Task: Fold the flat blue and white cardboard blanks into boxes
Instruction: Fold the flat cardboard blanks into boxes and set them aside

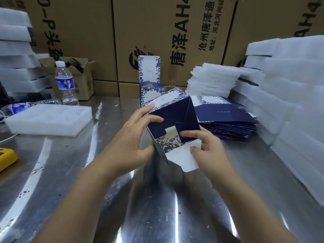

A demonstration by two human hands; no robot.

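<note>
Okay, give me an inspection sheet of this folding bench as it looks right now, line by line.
Surface: shiny scuffed metal table, reflective.
Job's things: half-folded blue and white cardboard box held above the table; stack of flat blue and white blanks at right; upright finished box with open lid behind.
Clutter: clear plastic water bottle, standing; white foam tray; yellow device at left edge.
Grippers: left hand grips the box's left side; right hand pinches its lower flap.
Cables: nothing clearly seen.
Surroundings: brown printed cardboard cartons behind; white foam stacks on both sides.
</note>
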